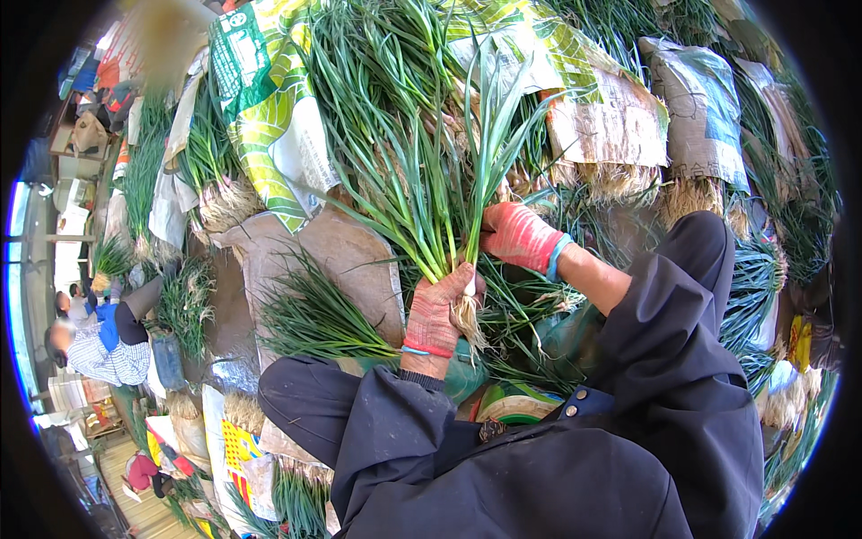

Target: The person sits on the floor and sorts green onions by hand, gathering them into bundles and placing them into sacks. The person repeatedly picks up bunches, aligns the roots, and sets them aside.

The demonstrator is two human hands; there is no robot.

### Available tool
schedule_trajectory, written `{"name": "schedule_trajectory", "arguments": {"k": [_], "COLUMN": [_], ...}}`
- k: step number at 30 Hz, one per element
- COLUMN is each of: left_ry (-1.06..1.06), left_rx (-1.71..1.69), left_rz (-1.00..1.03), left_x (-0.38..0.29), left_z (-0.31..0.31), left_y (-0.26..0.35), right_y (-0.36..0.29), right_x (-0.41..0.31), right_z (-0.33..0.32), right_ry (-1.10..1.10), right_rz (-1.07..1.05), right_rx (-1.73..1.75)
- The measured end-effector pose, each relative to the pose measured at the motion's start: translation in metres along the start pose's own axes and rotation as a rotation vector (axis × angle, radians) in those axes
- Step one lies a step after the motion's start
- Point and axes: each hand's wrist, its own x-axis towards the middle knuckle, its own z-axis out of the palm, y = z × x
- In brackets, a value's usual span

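Note:
My left hand (441,310), in a red and white knit work glove, grips a bunch of green garlic plants (431,229) near the root end. One plant's white bulb (470,286) and pale roots (469,320) stick out past the thumb. The long leaves fan upward and away from me. My right hand (522,237), gloved the same way with a blue band at the wrist, is beside the bunch's stalks. Its fingertips are partly hidden, so whether they pinch a stalk is unclear. Left of my left hand, more green garlic (320,313) lies on a brown sheet (337,259).
A large pile of green garlic (377,74) lies ahead, partly under a green and white printed sack (269,87). Sack-wrapped bundles (697,114) stand at the right. Loose plants (525,296) lie between my knees. Another person (114,343) sits at the far left.

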Motion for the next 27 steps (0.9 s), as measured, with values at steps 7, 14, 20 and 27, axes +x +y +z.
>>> {"name": "schedule_trajectory", "arguments": {"k": [7, 14, 20, 27], "left_ry": [0.162, 0.305, 0.349, 0.368], "left_rx": [0.209, 0.324, 0.389, 0.318], "left_rz": [0.195, 0.317, 0.371, 0.381], "left_x": [0.000, 0.014, 0.015, 0.019], "left_z": [0.003, 0.004, 0.005, 0.005], "left_y": [-0.009, -0.022, -0.028, -0.031], "right_y": [0.028, -0.002, -0.014, -0.013], "right_x": [-0.002, -0.012, -0.002, 0.000], "right_z": [-0.018, -0.051, -0.038, -0.027], "right_ry": [-0.002, 0.234, 0.053, -0.155], "right_rz": [0.312, 0.167, 0.074, 0.026], "right_rx": [-0.453, -0.242, -0.137, -0.110]}}
